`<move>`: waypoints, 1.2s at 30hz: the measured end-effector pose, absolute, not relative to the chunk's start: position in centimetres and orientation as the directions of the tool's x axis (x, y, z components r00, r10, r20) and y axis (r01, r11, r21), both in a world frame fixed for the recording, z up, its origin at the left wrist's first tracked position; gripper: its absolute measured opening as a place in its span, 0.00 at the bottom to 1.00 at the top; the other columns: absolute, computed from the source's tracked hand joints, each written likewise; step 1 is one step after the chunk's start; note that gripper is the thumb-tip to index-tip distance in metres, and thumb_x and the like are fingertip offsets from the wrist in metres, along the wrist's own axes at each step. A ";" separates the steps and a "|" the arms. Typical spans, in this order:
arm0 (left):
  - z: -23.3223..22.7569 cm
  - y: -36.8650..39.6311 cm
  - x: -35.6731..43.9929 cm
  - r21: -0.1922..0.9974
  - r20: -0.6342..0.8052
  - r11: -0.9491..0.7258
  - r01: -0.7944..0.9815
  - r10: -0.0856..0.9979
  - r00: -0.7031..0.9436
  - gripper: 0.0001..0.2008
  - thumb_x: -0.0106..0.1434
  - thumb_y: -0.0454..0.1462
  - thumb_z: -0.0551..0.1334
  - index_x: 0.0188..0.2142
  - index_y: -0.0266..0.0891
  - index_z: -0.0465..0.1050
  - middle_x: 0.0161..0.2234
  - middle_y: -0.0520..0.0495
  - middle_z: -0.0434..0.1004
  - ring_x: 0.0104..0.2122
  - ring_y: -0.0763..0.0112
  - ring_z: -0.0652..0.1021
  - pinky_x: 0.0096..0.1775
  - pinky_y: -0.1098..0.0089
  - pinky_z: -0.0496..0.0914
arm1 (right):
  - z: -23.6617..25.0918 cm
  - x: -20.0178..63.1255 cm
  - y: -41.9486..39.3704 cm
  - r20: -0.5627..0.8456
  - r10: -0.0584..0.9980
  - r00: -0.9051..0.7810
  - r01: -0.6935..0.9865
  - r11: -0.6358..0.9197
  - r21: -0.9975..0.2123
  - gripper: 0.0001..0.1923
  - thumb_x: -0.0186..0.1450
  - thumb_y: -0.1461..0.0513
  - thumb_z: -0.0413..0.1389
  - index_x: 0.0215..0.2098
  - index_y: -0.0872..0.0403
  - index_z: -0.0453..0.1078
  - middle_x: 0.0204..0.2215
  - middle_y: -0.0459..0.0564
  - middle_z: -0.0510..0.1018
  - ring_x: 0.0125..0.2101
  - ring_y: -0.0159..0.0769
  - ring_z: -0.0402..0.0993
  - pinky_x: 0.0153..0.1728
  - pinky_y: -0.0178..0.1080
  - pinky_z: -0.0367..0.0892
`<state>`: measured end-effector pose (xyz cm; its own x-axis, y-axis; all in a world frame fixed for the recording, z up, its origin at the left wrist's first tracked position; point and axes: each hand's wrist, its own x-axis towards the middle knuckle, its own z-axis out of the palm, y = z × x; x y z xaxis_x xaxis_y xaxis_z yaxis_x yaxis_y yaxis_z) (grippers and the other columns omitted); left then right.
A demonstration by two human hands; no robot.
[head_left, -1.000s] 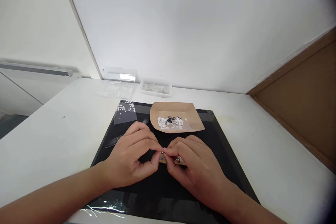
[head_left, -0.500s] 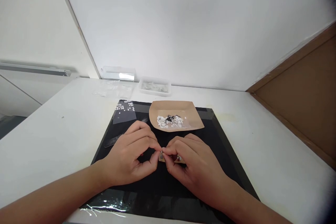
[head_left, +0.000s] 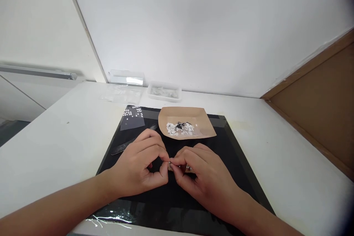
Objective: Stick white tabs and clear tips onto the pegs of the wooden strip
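Over a black mat [head_left: 166, 208], my left hand [head_left: 143, 164] and my right hand [head_left: 203, 173] meet fingertip to fingertip. Each pinches with thumb and forefinger at a tiny item between them, too small to name. Just under the fingertips shows a small tan piece [head_left: 189, 170] bearing shiny and reddish bits; my right hand covers most of it. To the left of my left hand lies a dark, flat strip like a nail file [head_left: 120, 148], partly hidden behind that hand.
Beyond my hands stands a brown paper tray [head_left: 206, 125] with white and black scraps. Left of it lies a clear sheet [head_left: 134, 122] with small white squares. A clear plastic box [head_left: 166, 98] and plastic bags [head_left: 121, 95] sit near the wall.
The view has shifted slightly. Both hands stay in nearly the same place, their fingertips still together, with a small movement of the left thumb and forefinger.
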<state>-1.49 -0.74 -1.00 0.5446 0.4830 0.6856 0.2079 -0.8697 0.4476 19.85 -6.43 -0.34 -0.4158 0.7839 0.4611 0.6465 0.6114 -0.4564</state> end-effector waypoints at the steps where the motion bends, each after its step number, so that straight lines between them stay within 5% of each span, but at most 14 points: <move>1: -1.0 -0.8 -1.5 0.453 0.685 -0.867 0.210 0.489 0.540 0.09 0.59 0.25 0.65 0.36 0.38 0.74 0.31 0.47 0.77 0.39 0.63 0.75 0.37 0.65 0.77 | -0.3 19.9 -6.5 0.452 0.789 -0.415 0.648 0.605 -0.461 0.04 0.73 0.67 0.58 0.40 0.52 0.70 0.30 0.40 0.79 0.28 0.30 0.72 0.34 0.40 0.58; 16: -1.4 -1.0 -1.4 0.617 0.591 -0.757 0.217 0.627 0.507 0.09 0.55 0.25 0.65 0.34 0.38 0.75 0.31 0.45 0.76 0.41 0.62 0.76 0.18 0.82 0.67 | -0.1 20.1 -6.6 0.363 0.846 -0.390 0.661 0.532 -0.530 0.04 0.74 0.64 0.58 0.45 0.49 0.75 0.32 0.41 0.83 0.30 0.34 0.73 0.37 0.39 0.62; 36: -1.3 -1.2 -1.6 0.776 0.465 -0.604 0.183 0.743 0.481 0.08 0.58 0.30 0.69 0.38 0.39 0.79 0.38 0.43 0.76 0.41 0.64 0.79 0.18 0.82 0.74 | 0.9 20.0 -6.2 0.178 0.955 -0.237 0.582 0.286 -0.761 0.04 0.74 0.58 0.60 0.44 0.42 0.79 0.32 0.37 0.85 0.31 0.30 0.80 0.34 0.34 0.70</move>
<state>-1.55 -1.17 -1.30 0.4808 0.7434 0.4650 0.1832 -0.6038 0.7758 20.03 -6.24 0.85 -0.2370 0.9550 0.1783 0.5816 0.2864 -0.7614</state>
